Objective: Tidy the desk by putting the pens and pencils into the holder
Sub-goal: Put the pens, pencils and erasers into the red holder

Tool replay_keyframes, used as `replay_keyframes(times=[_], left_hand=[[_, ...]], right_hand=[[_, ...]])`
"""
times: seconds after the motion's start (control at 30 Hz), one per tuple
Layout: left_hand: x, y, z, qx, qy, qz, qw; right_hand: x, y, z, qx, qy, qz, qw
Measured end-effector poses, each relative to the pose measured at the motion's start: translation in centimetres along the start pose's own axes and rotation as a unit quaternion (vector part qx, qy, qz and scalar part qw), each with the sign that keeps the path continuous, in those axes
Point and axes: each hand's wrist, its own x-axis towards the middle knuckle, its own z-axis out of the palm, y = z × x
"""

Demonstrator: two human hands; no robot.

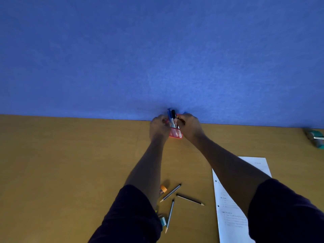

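A small red mesh holder stands at the far edge of the wooden desk, against the blue wall. A blue pen and a black pen stick up out of it. My left hand grips the holder's left side and my right hand closes around its right side and the pens' upper part. Three pencils lie loose near me: one slanted, one to its right, one pointing toward me.
An orange-capped small object lies beside the pencils and a teal item pokes out under my left sleeve. A printed sheet of paper lies on the right. A teal and grey stapler-like object sits at the far right.
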Motion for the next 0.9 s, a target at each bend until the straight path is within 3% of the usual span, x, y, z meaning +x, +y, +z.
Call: replay_keyframes(times=[0.23, 0.47, 0.57, 0.63, 0.73, 0.83, 0.9], left_hand=[[-1.4, -0.5, 0.1, -0.026, 0.013, -0.004, 1.0], [-4.1, -1.2, 0.0, -0.056, 0.028, -0.004, 0.998], [-5.8, -2.3, 0.0, -0.003, 0.037, -0.004, 0.999], [-7.3, -3.3, -0.2, 0.039, -0.017, -0.004, 0.999], [-9.5, -4.9, -0.5, 0.126, -0.151, -0.009, 0.981], [-11.2, -5.3, -0.8, 0.222, -0.284, -0.009, 0.933], [-12.3, -5.3, -1.0, 0.28, -0.333, -0.012, 0.9]], right_hand=[[-0.9, -0.2, 0.4, -0.017, -0.033, -0.024, 0.999], [-4.8, 0.6, -0.2, -0.024, 0.033, -0.113, 0.993], [-7.5, 2.0, -0.3, -0.05, -0.043, -0.148, 0.987], [-9.5, 3.0, -0.3, -0.079, -0.146, -0.163, 0.972], [-12.1, 4.3, -0.3, -0.139, -0.306, -0.115, 0.935], [-14.2, 5.4, -0.2, -0.161, -0.365, -0.09, 0.913], [-15.3, 5.8, -0.2, -0.176, -0.375, -0.089, 0.906]])
